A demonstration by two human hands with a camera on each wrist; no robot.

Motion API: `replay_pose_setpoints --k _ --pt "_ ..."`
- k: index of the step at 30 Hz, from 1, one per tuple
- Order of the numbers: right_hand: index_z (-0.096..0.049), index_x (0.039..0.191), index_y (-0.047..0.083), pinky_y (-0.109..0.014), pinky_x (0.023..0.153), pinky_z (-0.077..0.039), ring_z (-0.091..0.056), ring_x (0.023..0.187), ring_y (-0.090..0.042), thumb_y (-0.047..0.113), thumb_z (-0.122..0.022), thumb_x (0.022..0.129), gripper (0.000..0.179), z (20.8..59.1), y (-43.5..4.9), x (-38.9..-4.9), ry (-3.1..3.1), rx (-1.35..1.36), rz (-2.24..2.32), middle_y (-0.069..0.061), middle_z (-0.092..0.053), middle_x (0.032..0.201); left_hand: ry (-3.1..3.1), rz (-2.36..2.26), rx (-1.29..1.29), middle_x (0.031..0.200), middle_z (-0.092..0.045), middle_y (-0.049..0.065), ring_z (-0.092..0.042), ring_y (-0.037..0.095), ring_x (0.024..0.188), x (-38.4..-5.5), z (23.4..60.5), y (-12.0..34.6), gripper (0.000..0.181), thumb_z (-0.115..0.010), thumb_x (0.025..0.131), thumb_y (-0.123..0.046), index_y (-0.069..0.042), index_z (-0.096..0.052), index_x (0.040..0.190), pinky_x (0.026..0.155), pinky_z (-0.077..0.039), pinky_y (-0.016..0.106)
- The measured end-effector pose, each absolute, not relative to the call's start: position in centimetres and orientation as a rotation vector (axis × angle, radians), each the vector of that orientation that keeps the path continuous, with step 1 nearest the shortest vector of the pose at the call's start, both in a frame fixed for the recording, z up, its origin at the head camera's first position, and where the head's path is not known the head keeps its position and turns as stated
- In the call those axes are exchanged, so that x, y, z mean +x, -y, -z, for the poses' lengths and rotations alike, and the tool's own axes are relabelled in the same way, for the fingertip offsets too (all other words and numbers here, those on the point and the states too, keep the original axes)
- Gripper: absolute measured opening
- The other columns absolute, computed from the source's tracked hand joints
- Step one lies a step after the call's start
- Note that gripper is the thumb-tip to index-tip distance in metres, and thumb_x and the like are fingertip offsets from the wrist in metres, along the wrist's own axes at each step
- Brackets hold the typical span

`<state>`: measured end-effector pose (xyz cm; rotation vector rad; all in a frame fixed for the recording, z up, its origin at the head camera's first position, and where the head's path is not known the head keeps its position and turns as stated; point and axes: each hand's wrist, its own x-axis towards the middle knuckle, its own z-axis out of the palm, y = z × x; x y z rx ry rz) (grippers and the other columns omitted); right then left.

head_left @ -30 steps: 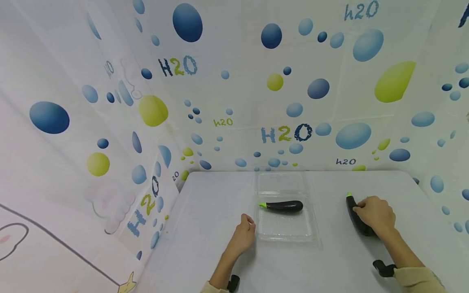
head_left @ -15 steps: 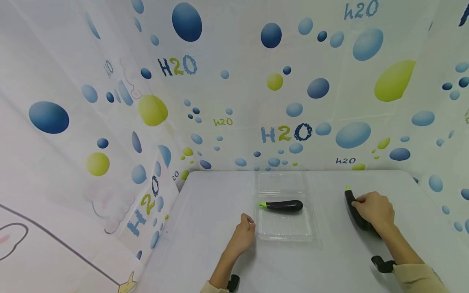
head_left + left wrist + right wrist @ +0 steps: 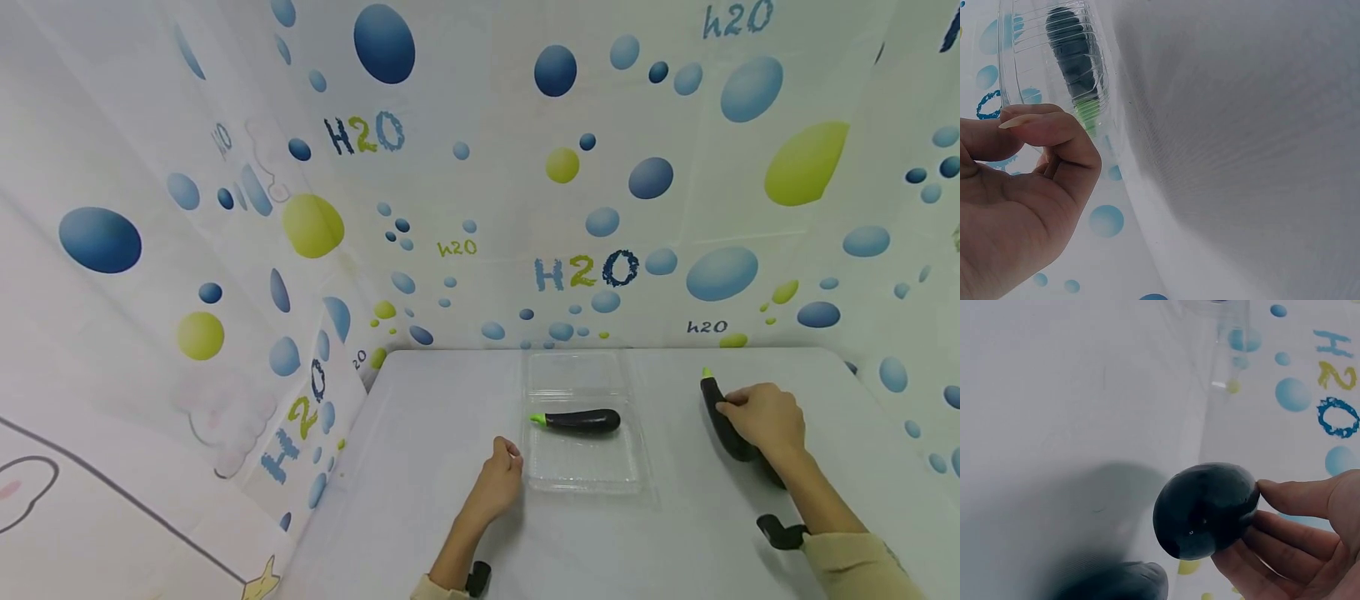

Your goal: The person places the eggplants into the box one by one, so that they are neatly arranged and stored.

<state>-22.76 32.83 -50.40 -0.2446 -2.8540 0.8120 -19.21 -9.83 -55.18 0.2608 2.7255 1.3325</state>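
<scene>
Right hand (image 3: 768, 421) is pinching an eggplant (image 3: 731, 437) on the right side of the head view, thumb on one flank, fingers on the other, little gap beyond its width. Green tip points toward the top of frame, fat end low and toward me; it looks clear of the table (image 3: 420, 417). Left hand (image 3: 495, 483), lower middle, has hold of nothing: fingers loosely curled, just beside the clear box (image 3: 585, 482). Another eggplant (image 3: 588, 422) lies sideways in that box; a third one (image 3: 1116, 584) shows at the bottom of the right wrist view, partly cut off. Handling guess: light to moderate, firm, glossy skin so a bit slippery; could be a stiff replica, can't tell. Mass likely sits in the fat end, so I'd grip mid-body or lower; up by the stem it would probably swing. Box looks thin and flexy, so no leaning on its rim.
</scene>
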Motion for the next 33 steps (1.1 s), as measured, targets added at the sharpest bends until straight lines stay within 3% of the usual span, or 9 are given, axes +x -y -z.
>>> replay_pose_setpoints --k 22,33 --pt "-0.077 0.105 -0.007 -0.040 0.053 -0.048 -0.068 0.083 -0.049 0.020 -0.077 0.091 0.030 48.7 -31.3 -23.5 2.776 -0.146 -0.814 -0.027 -0.075 0.099 -2.714 -1.342 0.251 0.076 -0.049 0.002 -0.046 0.015 0.063 -19.3 55.2 9.9 0.009 -0.046 0.108 -0.008 -0.002 -0.045 0.114 0.054 -0.037 0.029" --pt "-0.079 0.106 -0.002 -0.043 0.055 -0.049 -0.068 0.086 -0.050 0.023 -0.077 0.091 0.029 47.5 -30.4 -24.2 2.768 -0.078 -0.802 -0.024 -0.075 0.102 -2.706 -1.354 0.259 0.077 -0.050 0.002 -0.046 0.015 0.062 -19.2 55.2 9.9 0.008 -0.046 0.108 -0.008 -0.002 -0.044 0.114 0.053 -0.037 0.029"
